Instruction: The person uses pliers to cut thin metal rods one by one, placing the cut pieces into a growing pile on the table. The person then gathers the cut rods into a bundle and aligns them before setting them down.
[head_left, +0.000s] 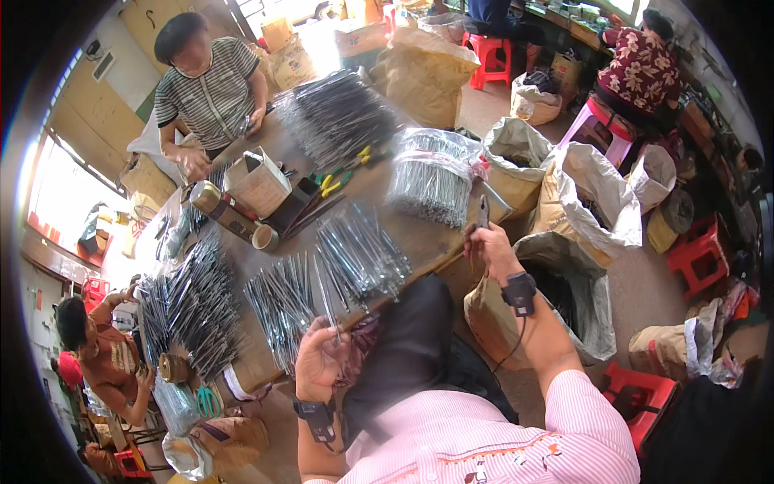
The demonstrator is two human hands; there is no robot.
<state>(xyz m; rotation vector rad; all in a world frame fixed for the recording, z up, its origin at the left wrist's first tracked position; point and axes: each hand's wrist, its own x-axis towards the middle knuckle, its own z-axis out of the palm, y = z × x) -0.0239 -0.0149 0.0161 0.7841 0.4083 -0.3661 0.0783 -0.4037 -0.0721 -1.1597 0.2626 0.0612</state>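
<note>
We sit at a brown bench [423,244], and our left hand [322,355] is held low at its near edge. The fingers of this hand are pinched together on the lower end of a thin metal strip [326,300], which points up and away from us, over the bench, just beside the loose strips lying there. Our right hand [490,248] is off to the right, past the bench edge, with its fingers clamped around the handles of dark pliers [484,211]. The nose of the pliers points upward; we cannot tell whether its jaws meet.

Close in front of us lie two spread piles of shiny strips, the left pile [278,310] and the right pile [363,254], side by side. Further left we have a large darker heap [193,306], and at the far side another heap [334,113]. A plastic-wrapped bundle [431,177] stands near the right edge of the bench.

Between the heaps we see a paper cup [265,237], a flask [207,198] on its left and an open carton [256,184] behind. Yellow-and-green-handled tools [334,184] lie to the right of the carton. A co-worker in a striped top [214,97] works across from us, and open sacks [597,194] stand on the floor to our right.
</note>
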